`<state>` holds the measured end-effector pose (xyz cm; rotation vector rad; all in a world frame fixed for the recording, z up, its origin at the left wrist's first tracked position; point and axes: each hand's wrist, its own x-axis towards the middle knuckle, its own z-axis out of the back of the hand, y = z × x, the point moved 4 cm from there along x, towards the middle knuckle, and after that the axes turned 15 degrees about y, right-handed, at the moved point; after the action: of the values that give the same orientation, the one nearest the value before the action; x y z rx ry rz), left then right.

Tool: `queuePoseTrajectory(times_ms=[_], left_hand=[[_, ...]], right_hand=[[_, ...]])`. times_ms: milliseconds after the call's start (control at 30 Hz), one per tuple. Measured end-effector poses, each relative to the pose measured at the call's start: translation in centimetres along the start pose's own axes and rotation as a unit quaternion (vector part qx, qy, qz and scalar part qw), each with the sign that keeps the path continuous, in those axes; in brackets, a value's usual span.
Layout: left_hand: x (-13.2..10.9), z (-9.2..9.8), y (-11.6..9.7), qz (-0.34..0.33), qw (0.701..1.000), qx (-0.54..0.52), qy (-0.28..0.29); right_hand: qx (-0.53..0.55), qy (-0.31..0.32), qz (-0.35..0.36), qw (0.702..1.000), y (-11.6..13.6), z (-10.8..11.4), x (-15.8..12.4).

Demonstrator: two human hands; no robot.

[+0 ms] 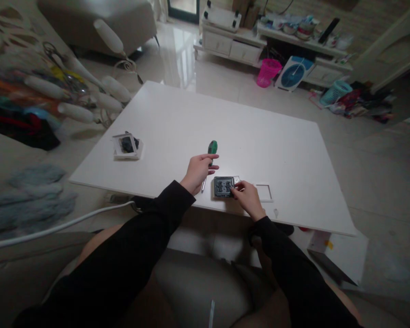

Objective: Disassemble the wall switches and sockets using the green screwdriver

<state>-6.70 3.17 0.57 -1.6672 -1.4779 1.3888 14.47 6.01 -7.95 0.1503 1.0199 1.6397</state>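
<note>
My left hand (198,171) is closed around a green-handled screwdriver (212,147) on the white table (225,132); its metal shaft points toward the near edge. My right hand (248,196) pinches the right side of a dark socket module (222,186) lying flat near the table's front edge. A white square cover frame (264,192) lies just right of that hand. Both arms wear black sleeves.
A second socket part on a white frame (128,146) lies at the table's left. A white cable (54,225) runs along the floor at left. A coat rack with white pegs (89,95) stands at left. Beyond the table are a pink basket (268,72) and a fan (292,74).
</note>
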Motion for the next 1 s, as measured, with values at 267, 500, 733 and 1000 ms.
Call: queuePoseTrajectory(times_ms=[267,500,733,1000], left_hand=[[0.0,0.0,-0.1,-0.005,1.0,-0.008,-0.005],[-0.1,-0.2,0.0,0.0,1.0,-0.014,-0.009],[-0.2,-0.2,0.1,0.004,1.0,-0.013,0.0],[-0.3,-0.3,0.0,0.008,1.0,-0.005,-0.002]], right_hand=[[-0.157,-0.038,0.028,0.987,1.8,0.8,-1.4],[-0.193,0.027,0.209,0.958,2.7,-0.2,-1.2],[-0.217,0.053,0.194,0.955,2.6,-1.7,-0.7],[-0.201,0.059,0.181,0.961,2.3,-1.8,-0.2]])
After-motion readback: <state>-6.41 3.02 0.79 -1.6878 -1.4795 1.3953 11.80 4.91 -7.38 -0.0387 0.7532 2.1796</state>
